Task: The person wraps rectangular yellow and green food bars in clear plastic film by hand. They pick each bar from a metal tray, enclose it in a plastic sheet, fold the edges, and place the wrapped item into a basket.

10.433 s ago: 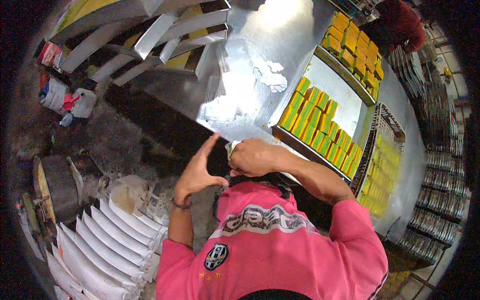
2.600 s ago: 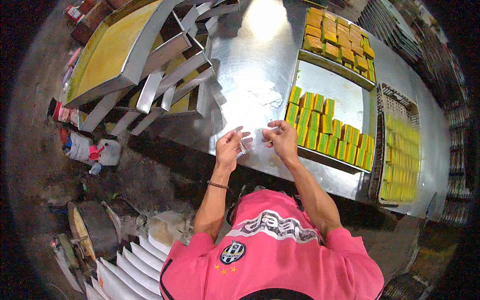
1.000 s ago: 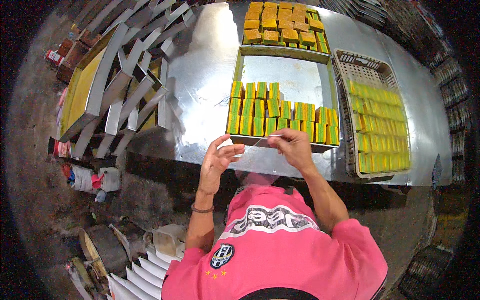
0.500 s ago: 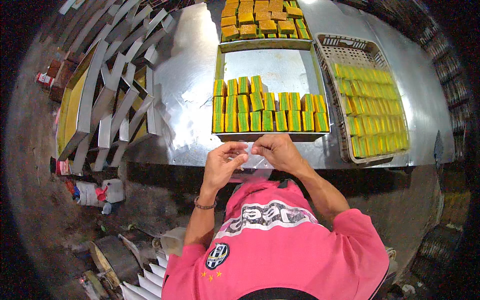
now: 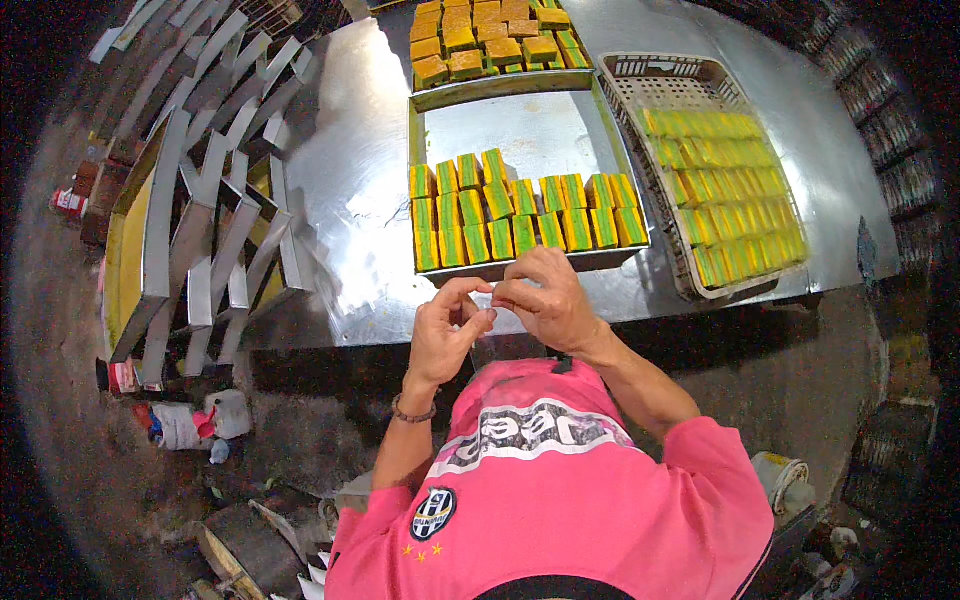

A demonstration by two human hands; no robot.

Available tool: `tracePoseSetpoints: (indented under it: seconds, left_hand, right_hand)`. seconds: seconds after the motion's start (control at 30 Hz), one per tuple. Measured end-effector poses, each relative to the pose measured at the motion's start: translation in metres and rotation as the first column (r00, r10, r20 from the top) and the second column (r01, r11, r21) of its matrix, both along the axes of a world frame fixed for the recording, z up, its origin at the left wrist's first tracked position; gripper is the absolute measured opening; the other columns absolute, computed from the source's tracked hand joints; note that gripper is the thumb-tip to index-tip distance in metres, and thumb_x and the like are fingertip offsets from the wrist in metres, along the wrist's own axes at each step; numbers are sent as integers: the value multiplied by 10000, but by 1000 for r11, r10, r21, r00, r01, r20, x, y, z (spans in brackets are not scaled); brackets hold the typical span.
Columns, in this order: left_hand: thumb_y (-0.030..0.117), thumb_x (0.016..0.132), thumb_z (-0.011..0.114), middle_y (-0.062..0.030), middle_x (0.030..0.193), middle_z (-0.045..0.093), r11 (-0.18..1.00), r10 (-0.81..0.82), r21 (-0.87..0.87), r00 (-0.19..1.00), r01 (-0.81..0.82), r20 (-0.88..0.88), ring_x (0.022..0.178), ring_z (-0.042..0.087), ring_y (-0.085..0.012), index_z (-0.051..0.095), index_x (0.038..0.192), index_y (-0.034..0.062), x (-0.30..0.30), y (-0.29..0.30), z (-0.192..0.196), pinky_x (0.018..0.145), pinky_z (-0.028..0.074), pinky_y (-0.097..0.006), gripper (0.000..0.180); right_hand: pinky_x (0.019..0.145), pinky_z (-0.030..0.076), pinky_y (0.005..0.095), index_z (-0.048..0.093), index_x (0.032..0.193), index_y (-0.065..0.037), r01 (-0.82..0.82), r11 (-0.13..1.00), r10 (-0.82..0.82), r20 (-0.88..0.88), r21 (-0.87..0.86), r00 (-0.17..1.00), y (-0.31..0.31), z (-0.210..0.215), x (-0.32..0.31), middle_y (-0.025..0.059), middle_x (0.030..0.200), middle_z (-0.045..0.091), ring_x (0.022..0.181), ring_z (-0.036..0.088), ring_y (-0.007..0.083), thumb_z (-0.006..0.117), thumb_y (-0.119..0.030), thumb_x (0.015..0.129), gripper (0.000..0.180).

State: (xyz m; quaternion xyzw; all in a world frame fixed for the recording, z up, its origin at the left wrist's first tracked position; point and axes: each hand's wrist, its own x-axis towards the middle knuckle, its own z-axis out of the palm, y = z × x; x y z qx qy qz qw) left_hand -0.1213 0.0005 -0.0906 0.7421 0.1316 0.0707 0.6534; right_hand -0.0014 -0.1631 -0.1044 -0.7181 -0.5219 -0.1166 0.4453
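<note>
My left hand (image 5: 443,340) and my right hand (image 5: 548,300) meet fingertip to fingertip at the near edge of a steel table (image 5: 350,200). Together they pinch a thin clear plastic wrapper (image 5: 490,300), which is hard to make out. Just beyond the fingers stands a metal tray (image 5: 530,130), its near half holding rows of green-and-yellow cake slices (image 5: 500,215). Neither hand touches the slices.
A second tray of yellow-brown cake squares (image 5: 480,40) lies farther back. At the right, a grey plastic basket (image 5: 700,75) holds wrapped slices (image 5: 735,190). Empty metal trays (image 5: 200,230) lean in a stack at the left. Bottles and clutter (image 5: 190,425) lie on the floor.
My hands have drawn closer together, the fingertips now nearly touching over the wrapper. The view has swung so the sliced tray sits straight ahead.
</note>
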Motion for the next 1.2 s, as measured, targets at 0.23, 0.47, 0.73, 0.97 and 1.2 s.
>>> tracePoseSetpoints:
  seconds: [0.23,0.47,0.73,0.97,1.2]
  left_hand:
    - [174,918,767,-64,706,705,967,-28,251,999,35,-31,638,648,-107,755,908,1,-12,31,4,581,490,-285,173]
    - [82,835,747,-186,856,749,759,-27,649,998,62,-64,756,728,-314,778,907,-4,0,35,13,708,563,-417,117]
    - [-18,836,631,-167,882,678,603,-12,787,986,-128,169,870,670,-393,703,942,37,9,12,7,787,531,-498,139]
    - [-22,837,627,-169,924,656,610,-8,779,983,-142,185,883,656,-402,646,1027,42,10,5,13,781,527,-500,202]
    - [-16,856,637,-175,995,669,636,-20,753,972,-170,236,875,650,-403,641,1088,39,-3,3,5,790,536,-482,239]
  right_hand:
    - [970,420,556,641,1031,-148,-130,925,153,38,-358,987,8,-4,-9,27,841,685,872,688,242,631,-175,913,121]
    - [1011,385,626,636,1180,-121,-92,769,182,79,-633,980,19,-1,-25,100,856,738,897,736,265,600,-190,944,248]
    - [915,429,561,739,1091,-111,-96,514,73,-68,-853,995,40,6,-22,127,1044,750,1030,709,291,687,-218,876,246]
    - [929,432,587,754,1018,-115,-163,599,188,-61,-784,980,44,-19,-11,88,1168,723,1122,673,257,656,-187,896,172]
    - [1006,398,680,726,1082,-117,-230,653,286,-47,-722,957,49,-38,-8,72,1246,693,1252,604,240,659,-221,906,215]
